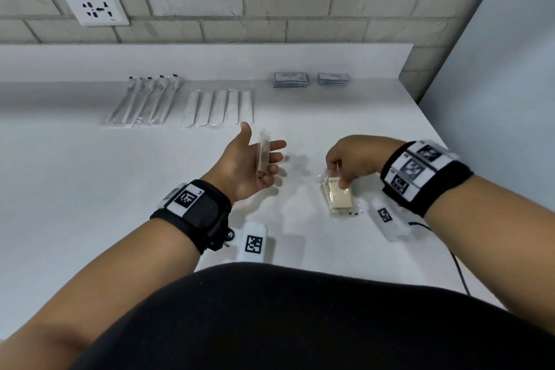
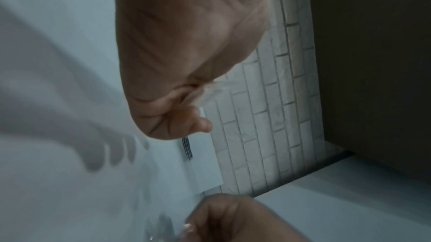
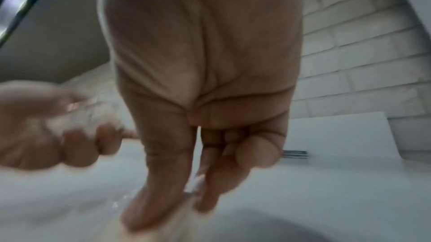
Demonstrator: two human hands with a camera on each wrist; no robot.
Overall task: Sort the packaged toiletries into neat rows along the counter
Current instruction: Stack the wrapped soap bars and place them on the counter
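Observation:
My left hand (image 1: 261, 144) is palm up over the middle of the white counter (image 1: 90, 174), fingers curled round a slim clear-wrapped packet (image 1: 263, 156) standing on edge. The right wrist view shows that hand (image 3: 58, 131) and its shiny wrapper (image 3: 88, 115) blurred. My right hand (image 1: 339, 173) reaches down and pinches the top edge of a cream packet in a small pile (image 1: 338, 198) on the counter; thumb and fingers (image 3: 198, 190) close on the wrapper there.
Along the back lie rows of wrapped toothbrushes (image 1: 144, 102) and white combs (image 1: 219, 108), then two stacks of grey sachets (image 1: 290, 80) (image 1: 333, 79). A brick wall with a socket (image 1: 94, 7) stands behind. The counter's right edge runs near my right wrist.

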